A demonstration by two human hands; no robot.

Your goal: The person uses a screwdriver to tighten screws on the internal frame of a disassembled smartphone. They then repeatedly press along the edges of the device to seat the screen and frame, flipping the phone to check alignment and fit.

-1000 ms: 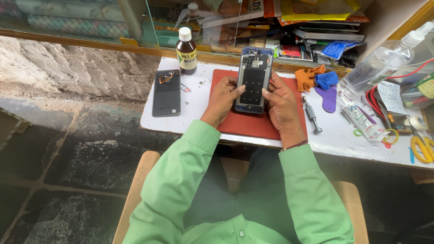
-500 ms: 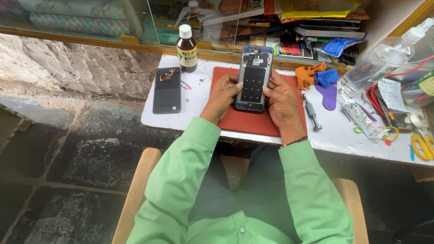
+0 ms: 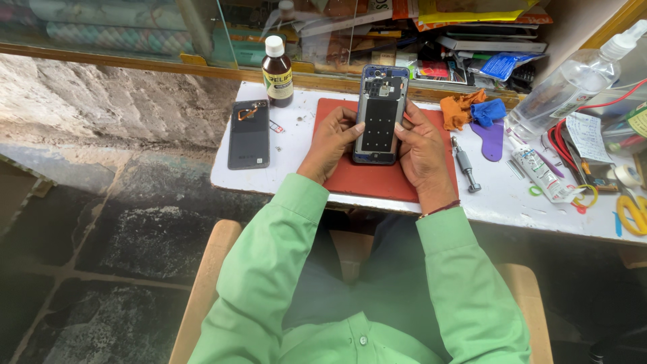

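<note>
1. Blue-framed and stripped of its back, an opened phone (image 3: 381, 116) is held upright over the red mat (image 3: 377, 178), its dark inner plate and small circuit parts near the top facing the camera.
2. Both hands pinch it by its long edges: the left hand (image 3: 332, 141) grips the left edge with the thumb laid on the inner plate, and the right hand (image 3: 423, 152) clasps the right edge with its fingers curled round the frame.
3. Green sleeves (image 3: 269, 269) run from the wrists back toward the camera, and a thin red thread circles the right wrist.
4. That mat lies on a white counter (image 3: 296, 145), directly under the phone and hands.
5. Left of the mat, flat on the counter, lies a dark grey back cover (image 3: 249, 135) with a small orange flex part near its top.
6. Just behind the cover stands a brown bottle (image 3: 277, 73) with a white cap.
7. Right of the mat lie a metal screwdriver (image 3: 465, 165), a purple plastic pry tool (image 3: 493, 140), orange and blue cloths (image 3: 472, 111) and a white glue tube (image 3: 539, 172).
8. Farther right a clear spray bottle (image 3: 573, 77) leans at a tilt, near red wires (image 3: 559, 138) and yellow-handled scissors (image 3: 633, 212).
</note>
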